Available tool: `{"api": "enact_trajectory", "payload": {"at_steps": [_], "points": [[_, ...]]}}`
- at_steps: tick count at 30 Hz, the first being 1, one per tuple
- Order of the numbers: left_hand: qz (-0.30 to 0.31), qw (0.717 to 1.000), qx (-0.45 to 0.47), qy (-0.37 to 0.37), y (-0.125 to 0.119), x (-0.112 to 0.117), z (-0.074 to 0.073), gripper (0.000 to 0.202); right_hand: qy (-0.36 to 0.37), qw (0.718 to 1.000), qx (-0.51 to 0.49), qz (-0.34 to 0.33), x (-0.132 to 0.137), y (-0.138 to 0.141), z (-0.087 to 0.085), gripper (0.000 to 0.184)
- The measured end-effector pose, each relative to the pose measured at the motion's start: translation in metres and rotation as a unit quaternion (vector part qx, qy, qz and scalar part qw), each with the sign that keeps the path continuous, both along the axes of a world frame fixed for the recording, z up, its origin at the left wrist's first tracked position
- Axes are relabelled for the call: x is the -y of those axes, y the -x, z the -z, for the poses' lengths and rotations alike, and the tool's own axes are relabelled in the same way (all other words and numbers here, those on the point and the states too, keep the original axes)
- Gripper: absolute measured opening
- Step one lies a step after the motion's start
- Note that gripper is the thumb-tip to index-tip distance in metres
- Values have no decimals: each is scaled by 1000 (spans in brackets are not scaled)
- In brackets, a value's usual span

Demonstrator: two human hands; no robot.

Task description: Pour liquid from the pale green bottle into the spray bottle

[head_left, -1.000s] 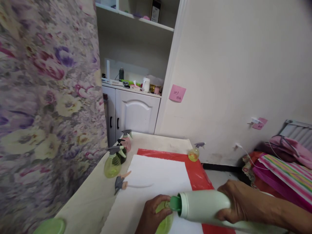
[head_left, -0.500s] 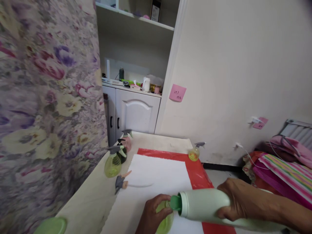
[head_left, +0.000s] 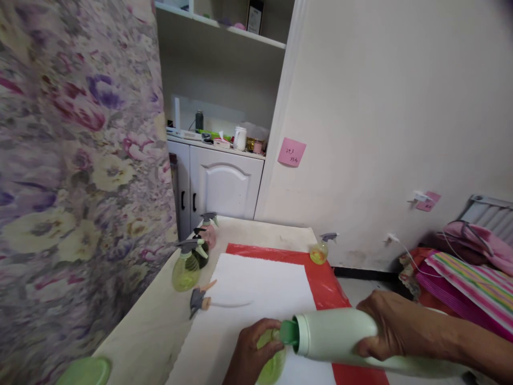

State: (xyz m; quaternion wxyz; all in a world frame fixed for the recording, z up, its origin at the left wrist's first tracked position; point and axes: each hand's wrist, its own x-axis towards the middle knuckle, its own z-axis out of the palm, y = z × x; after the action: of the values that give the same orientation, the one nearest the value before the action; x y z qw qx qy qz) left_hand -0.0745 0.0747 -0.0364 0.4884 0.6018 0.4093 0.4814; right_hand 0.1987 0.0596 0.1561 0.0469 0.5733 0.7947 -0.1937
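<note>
The white rectangular sheet (head_left: 260, 278) served as the landmark. Over its near part, the left hand (head_left: 253, 347) had thumb and fingers closed around the neck of a translucent yellow-green rounded bottle (head_left: 274, 366). The right hand (head_left: 387, 327), to the sheet's right, gripped a pale green cylindrical bottle (head_left: 334, 332), tilted almost horizontal. Its darker green spout (head_left: 288, 332) stood at the rounded bottle's mouth; contact could not be determined. A grey-and-peach trigger sprayer head (head_left: 198, 302) lay across the sheet's left edge, its thin tube extending over the sheet. A yellow-green spray bottle with grey trigger (head_left: 186, 272) stood left of the sheet.
</note>
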Motion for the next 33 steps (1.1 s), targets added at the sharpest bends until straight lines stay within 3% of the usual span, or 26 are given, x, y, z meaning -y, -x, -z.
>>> {"api": "enact_trajectory", "payload": {"at_steps": [17,33], "points": [[-10,1000,-7,4,-1,-1,5,21,3,1000,3,8,1,1,-4,20],[-1,1000,2,7,-1,0,-2,20,3,1000,8,2,0,-2,-1,22]]}}
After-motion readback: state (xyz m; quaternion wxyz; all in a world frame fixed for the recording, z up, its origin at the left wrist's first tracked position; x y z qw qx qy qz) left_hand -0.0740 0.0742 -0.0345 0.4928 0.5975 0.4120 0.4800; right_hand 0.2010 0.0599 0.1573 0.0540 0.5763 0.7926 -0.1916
